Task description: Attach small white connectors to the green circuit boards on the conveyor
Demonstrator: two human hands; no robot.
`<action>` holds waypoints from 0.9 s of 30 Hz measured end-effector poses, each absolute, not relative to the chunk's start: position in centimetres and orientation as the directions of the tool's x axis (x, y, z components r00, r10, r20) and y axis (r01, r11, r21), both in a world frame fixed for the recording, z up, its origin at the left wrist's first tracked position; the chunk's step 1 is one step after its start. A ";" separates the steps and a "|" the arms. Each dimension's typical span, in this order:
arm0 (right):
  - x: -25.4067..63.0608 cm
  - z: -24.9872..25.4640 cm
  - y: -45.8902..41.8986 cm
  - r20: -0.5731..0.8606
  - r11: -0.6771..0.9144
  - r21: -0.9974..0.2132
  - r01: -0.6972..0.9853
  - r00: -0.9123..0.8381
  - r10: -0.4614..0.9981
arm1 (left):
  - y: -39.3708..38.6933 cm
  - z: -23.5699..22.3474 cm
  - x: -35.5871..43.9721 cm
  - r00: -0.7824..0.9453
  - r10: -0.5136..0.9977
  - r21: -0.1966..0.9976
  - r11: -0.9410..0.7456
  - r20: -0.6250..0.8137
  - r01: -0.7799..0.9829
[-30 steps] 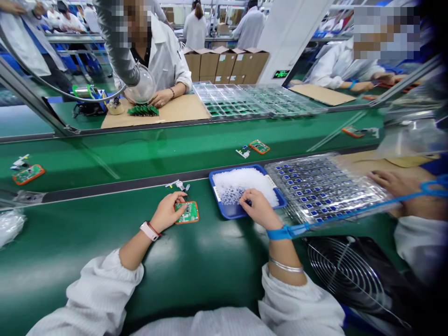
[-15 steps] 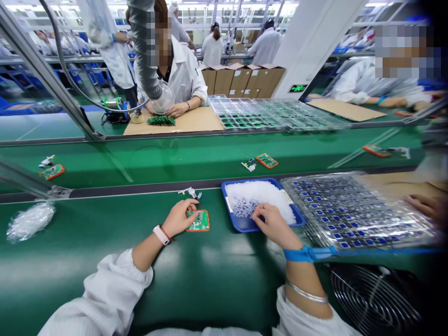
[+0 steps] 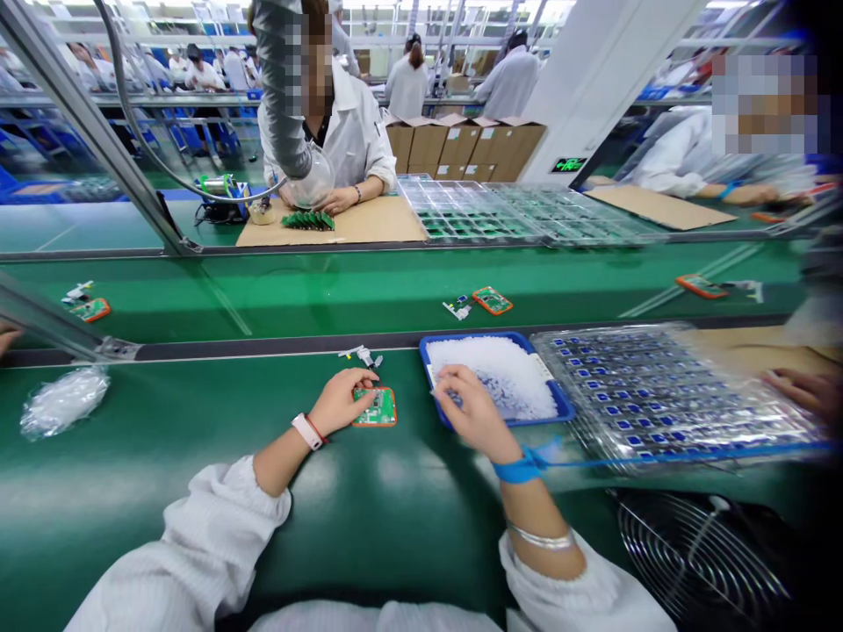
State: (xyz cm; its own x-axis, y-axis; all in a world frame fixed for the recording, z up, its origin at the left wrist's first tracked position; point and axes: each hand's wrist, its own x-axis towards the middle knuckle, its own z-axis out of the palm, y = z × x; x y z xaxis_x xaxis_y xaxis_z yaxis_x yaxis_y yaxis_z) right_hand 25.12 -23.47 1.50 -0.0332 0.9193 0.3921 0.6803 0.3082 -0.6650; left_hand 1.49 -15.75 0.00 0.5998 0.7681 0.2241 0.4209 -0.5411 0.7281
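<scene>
Right of the right hand, a clear tray is filled with blue parts. A blue tray is overhung by that hand. An orange-edged circuit board is touched by the left hand, apart from the other (whether either grips anything cannot be told).

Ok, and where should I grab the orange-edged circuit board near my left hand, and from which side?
Probably pinch the orange rim at its right edge, coming from the right. The circuit board lies flat, your left hand covers its left end, white parts sit beyond its far edge, and a gap to the blue tray leaves room.
</scene>
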 end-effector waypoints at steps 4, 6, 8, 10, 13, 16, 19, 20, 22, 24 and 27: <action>19.3 1.0 -22.0 0.367 0.363 -0.768 0.527 -0.102 0.925 | -15.7 0.3 1.6 0.596 0.734 0.733 -0.594 0.326 0.330; 17.9 0.2 -21.3 0.348 0.346 -0.798 0.493 -0.091 0.933 | -15.7 0.4 1.6 0.577 0.735 0.746 -0.595 0.356 0.298; 17.6 -0.6 -20.8 0.337 0.328 -0.817 0.475 -0.067 0.939 | -15.6 0.4 1.6 0.573 0.740 0.760 -0.584 0.352 0.286; 17.8 -1.1 -20.6 0.326 0.308 -0.830 0.465 -0.042 0.944 | -15.5 0.3 1.6 0.580 0.744 0.765 -0.572 0.332 0.296; 18.2 -1.4 -20.6 0.310 0.291 -0.839 0.459 -0.035 0.950 | -15.5 0.1 1.6 0.593 0.745 0.760 -0.567 0.307 0.318; 18.3 -1.4 -20.8 0.309 0.298 -0.839 0.455 -0.051 0.950 | -15.4 -0.1 1.6 0.611 0.736 0.755 -0.569 0.291 0.325; 18.3 -1.5 -20.9 0.310 0.303 -0.834 0.462 -0.063 0.949 | -15.4 -0.1 1.6 0.619 0.735 0.756 -0.565 0.277 0.331; 18.3 -1.5 -20.9 0.310 0.304 -0.831 0.465 -0.067 0.948 | -15.4 -0.1 1.6 0.621 0.735 0.756 -0.563 0.274 0.333; 18.3 -1.6 -20.9 0.311 0.307 -0.828 0.469 -0.072 0.948 | -15.4 -0.1 1.6 0.622 0.736 0.757 -0.560 0.269 0.336; 18.3 -1.7 -20.9 0.314 0.310 -0.827 0.469 -0.072 0.947 | -15.5 -0.1 1.6 0.619 0.741 0.760 -0.553 0.261 0.342; 18.4 -1.7 -20.8 0.316 0.312 -0.828 0.466 -0.072 0.946 | -15.6 0.1 1.6 0.618 0.748 0.768 -0.536 0.240 0.351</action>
